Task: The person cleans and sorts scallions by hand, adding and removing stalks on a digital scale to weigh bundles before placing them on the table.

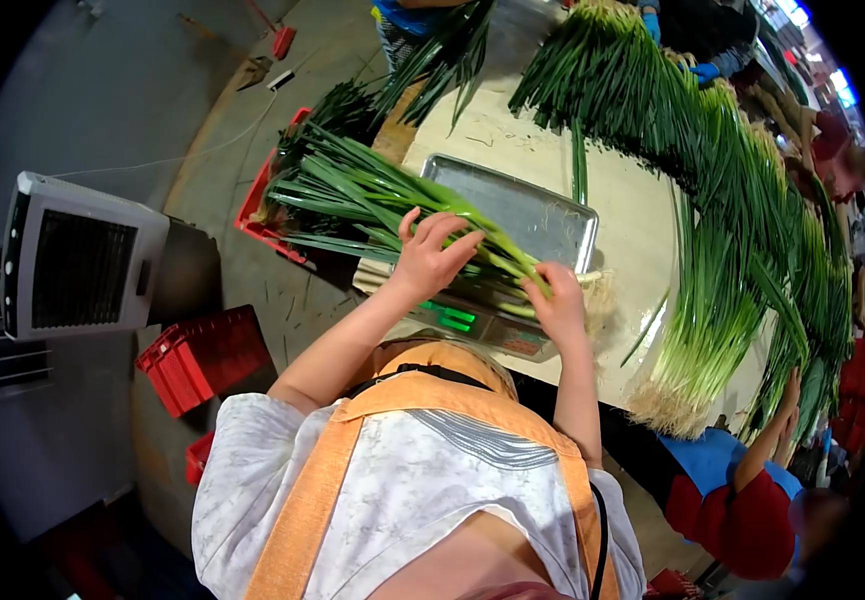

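Boxy grey unit (82, 265) far left, then red crate (249, 215). Green onion bunch (392, 190) slants across desk (637, 215) and metal tray (527, 195), leafy end left. Left hand (437, 255) curled over it; can't tell from here if that grip's clamped. Right hand (559, 303) has its grip clamped on the stems (518, 262). More onions (717, 300) piled far right.

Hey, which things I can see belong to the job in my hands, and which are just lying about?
Likely part of it:
- green-stalk bunch, under your left hand, gripped by your right hand
- metal tray
- green-lit display

Seemingly just about:
- white machine at the picture's left
- red crate near it
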Available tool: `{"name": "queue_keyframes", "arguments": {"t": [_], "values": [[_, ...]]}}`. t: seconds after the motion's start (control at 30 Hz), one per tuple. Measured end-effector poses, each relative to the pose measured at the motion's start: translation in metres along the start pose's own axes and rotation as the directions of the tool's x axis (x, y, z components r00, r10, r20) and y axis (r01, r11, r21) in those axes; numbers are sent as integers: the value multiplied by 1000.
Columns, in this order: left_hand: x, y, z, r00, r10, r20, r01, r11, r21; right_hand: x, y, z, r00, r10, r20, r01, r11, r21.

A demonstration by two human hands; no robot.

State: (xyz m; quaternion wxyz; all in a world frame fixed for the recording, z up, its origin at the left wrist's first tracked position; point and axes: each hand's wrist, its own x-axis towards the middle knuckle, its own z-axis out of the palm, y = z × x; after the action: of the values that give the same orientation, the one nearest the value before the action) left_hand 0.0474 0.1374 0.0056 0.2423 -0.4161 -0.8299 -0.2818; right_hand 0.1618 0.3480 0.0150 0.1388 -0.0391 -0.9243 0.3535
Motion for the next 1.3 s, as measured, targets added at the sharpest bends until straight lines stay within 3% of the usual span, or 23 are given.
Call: {"name": "queue_keyframes", "arguments": {"t": [0.07, 0.1, 0.2, 0.33, 0.5, 0.6, 0.7, 0.8, 0.93, 1.17, 1.27, 1.3], "values": [[2, -1, -4, 995, -80, -59, 81, 997, 12, -3, 2, -4, 945, 327, 22, -326, 927, 186], [0, -8, -6, 993, -90, -80, 92, 996, 16, -5, 8, -7, 934, 356, -25, -335, 899, 282], [0, -24, -22, 971, -220, -93, 220, 975, -10, -8, 15, -22, 889, 458, 31, -398, 735, 548], [-16, -46, -28, 969, -238, -67, 243, 967, 72, -16, 27, -32, 845, 531, 61, -434, 616, 657], [-29, -54, -22, 973, -228, -34, 229, 973, 18, -24, 38, -44, 814, 579, 36, -448, 588, 674], [-32, -36, -21, 985, -56, 162, 69, 995, -75, -26, 43, -48, 825, 565, 11, -424, 607, 672], [-42, -15, -11, 931, 161, 326, -91, 971, -221, -23, 44, -53, 858, 514, -2, -383, 642, 664], [-55, -13, 6, 894, 253, 371, -186, 961, -205, -17, 34, -60, 891, 453, 6, -348, 677, 649], [-57, -12, 15, 886, 223, 407, -190, 974, -122, -7, 27, -56, 959, 281, -23, -234, 839, 490], [-55, -10, 32, 930, 161, 331, -177, 984, 16, 5, 45, -13, 991, 82, 102, -78, 996, -39], [-61, -10, 26, 938, 115, 326, -128, 992, 19, 2, 34, -21, 905, 407, 125, -421, 897, 131], [-61, -10, 21, 939, 101, 330, -110, 994, 8, -2, 39, -22, 919, 390, 50, -392, 897, 203]]}}
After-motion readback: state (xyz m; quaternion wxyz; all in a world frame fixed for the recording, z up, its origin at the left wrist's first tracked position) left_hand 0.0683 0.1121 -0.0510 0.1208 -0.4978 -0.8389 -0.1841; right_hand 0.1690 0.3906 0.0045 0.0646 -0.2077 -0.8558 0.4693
